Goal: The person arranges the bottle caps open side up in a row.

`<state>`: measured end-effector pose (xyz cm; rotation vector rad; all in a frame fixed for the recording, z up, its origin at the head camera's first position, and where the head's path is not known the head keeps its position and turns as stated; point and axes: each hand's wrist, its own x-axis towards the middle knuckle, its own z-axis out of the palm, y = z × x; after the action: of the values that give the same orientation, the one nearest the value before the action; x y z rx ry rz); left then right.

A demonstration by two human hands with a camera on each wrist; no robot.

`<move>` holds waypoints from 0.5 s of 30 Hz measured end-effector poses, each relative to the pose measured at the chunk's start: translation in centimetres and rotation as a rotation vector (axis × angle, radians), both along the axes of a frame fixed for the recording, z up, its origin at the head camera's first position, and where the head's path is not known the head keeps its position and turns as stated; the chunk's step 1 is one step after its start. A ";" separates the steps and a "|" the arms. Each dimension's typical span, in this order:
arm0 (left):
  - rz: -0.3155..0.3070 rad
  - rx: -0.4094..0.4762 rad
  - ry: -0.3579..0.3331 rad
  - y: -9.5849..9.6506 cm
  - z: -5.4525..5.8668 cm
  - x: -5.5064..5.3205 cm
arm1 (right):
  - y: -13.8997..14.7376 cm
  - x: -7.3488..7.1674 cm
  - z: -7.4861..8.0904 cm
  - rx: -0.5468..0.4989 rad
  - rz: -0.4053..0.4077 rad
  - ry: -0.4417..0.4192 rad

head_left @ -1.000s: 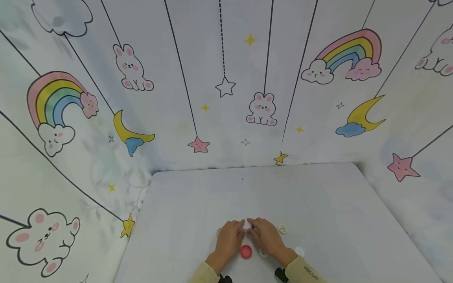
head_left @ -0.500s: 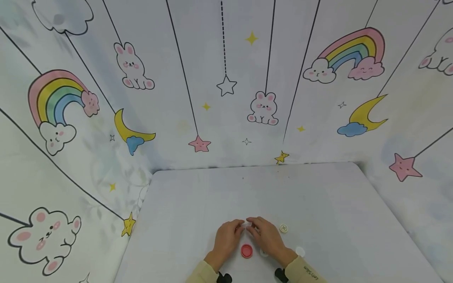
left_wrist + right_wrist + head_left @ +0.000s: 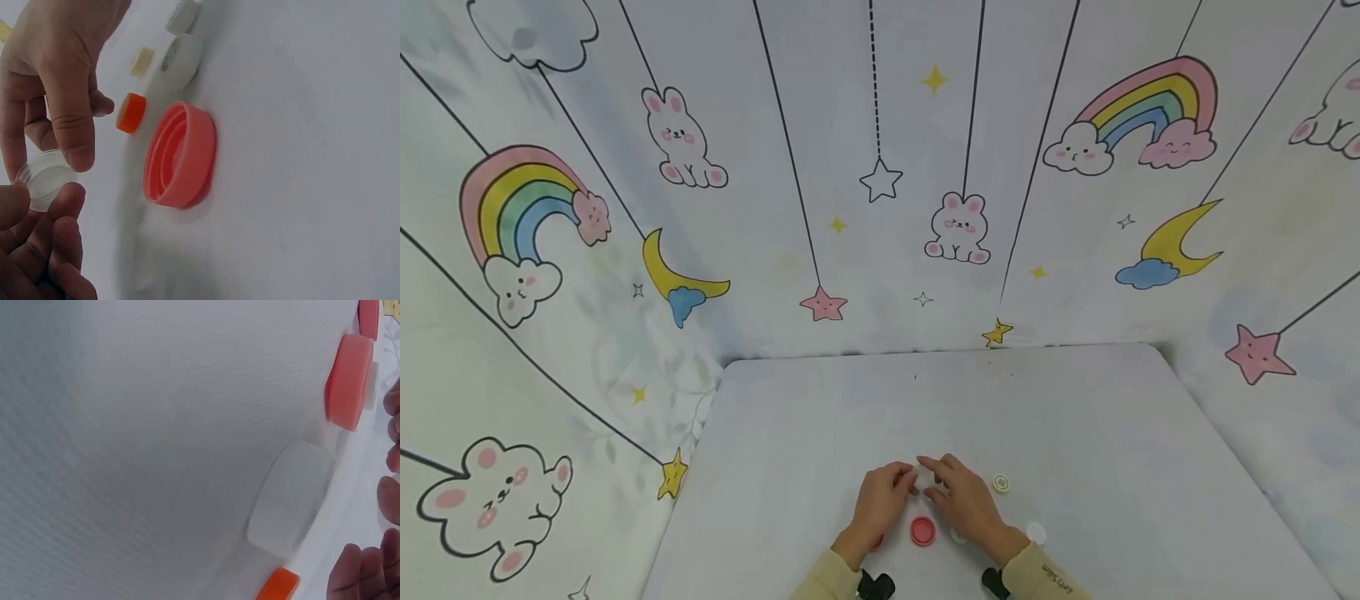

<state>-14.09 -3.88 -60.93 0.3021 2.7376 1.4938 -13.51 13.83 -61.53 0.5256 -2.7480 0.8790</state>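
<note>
Between the fingertips of both hands is a clear round cap (image 3: 47,181), raised off the table. My left hand (image 3: 880,504) pinches it between thumb and fingers. From the other side my right hand (image 3: 966,504) has its thumb at the rim and fingers behind it. Below the hands lies a ridged red cap (image 3: 922,531), hollow side up. A white cap (image 3: 292,497) lies by the right hand, partly covered by it in the head view. Another red cap (image 3: 877,542) peeks out beside the left wrist.
A cream cap (image 3: 1001,483) and a white cap (image 3: 1036,533) lie right of the right hand. An orange cap (image 3: 131,113) shows in the left wrist view, hidden by the right arm from above. The white table (image 3: 820,408) meets a patterned backdrop (image 3: 760,275).
Both hands have shifted slightly away from the body, still at the clear cap. The right fingers spread wider around it. The second red cap has come into sight beside the left wrist.
</note>
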 end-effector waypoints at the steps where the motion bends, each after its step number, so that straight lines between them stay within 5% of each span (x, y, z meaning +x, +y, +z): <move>1: 0.000 0.030 -0.032 0.0 0.0 0.0 | -0.1 0.0 0.1 0.005 0.001 0.001; 6: 0.011 0.126 -0.136 -0.1 0.4 -0.2 | -0.3 0.1 0.5 0.024 0.004 0.024; 11: -0.007 0.118 -0.105 -0.2 0.5 -0.1 | -0.3 0.1 0.5 0.052 0.000 0.012; 15: -0.014 0.016 -0.031 -0.1 0.2 0.0 | -0.2 0.1 0.2 0.074 -0.002 -0.024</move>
<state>-14.11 -3.97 -60.76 0.2957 2.6952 1.5047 -13.40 13.65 -61.30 0.5279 -2.8112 0.7908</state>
